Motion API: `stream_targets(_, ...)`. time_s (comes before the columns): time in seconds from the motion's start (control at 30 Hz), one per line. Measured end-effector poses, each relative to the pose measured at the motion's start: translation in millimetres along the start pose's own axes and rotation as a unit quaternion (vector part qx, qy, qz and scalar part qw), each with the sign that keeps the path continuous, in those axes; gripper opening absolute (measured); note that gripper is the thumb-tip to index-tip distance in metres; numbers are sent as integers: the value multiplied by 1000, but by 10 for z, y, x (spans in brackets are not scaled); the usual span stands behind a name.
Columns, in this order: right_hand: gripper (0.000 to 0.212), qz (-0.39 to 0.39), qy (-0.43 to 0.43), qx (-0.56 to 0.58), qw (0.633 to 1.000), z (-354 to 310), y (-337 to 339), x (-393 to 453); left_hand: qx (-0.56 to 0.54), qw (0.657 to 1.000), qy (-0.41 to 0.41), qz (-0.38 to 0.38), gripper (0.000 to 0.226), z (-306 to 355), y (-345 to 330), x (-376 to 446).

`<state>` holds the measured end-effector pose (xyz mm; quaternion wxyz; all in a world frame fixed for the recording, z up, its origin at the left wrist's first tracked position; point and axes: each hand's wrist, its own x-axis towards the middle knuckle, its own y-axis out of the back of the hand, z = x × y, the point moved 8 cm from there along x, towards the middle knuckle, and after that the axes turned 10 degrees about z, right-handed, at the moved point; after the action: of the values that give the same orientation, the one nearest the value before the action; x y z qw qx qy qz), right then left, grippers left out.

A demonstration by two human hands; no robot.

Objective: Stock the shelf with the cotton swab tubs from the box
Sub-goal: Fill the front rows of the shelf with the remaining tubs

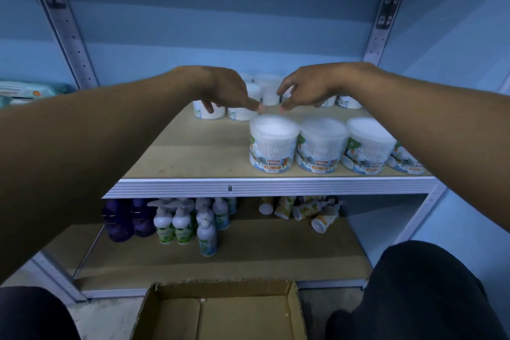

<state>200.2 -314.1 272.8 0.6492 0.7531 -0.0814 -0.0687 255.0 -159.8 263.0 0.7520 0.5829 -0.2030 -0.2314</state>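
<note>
Several cotton swab tubs stand on the wooden shelf (193, 157). A front row runs along its right half, starting with the leftmost tub (273, 143). More tubs (269, 88) stand at the back, partly hidden by my hands. My left hand (229, 91) and my right hand (306, 88) hover side by side just above and behind the leftmost front tub. Both have fingers spread and hold nothing. The cardboard box (220, 312) lies open on the floor below, and its visible part holds no tubs.
The lower shelf (248, 254) carries purple bottles (127, 218), white pump bottles (182, 221) and toppled yellow tubes (309, 210). Perforated metal uprights (66, 27) frame the unit. Wipe packs (27, 91) sit at far left. My knees (419, 290) flank the box.
</note>
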Motion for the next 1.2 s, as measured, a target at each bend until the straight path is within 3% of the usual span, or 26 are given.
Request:
stream_targets(0.13,74,-6,-1,-6,1000,-154,-60,214,38,998,8,51,73,-322,167,116)
stream_targets(0.23,69,10,3,-10,1000,-245,-44,360,56,996,17,70,72,-538,248,239)
stream_targets(0.7,74,37,52,-30,997,-562,-270,1237,81,995,1,59,84,-1001,34,1026)
stream_targets(1.2,72,56,63,-51,995,-699,-372,1482,84,994,-17,66,67,-1028,-73,1358)
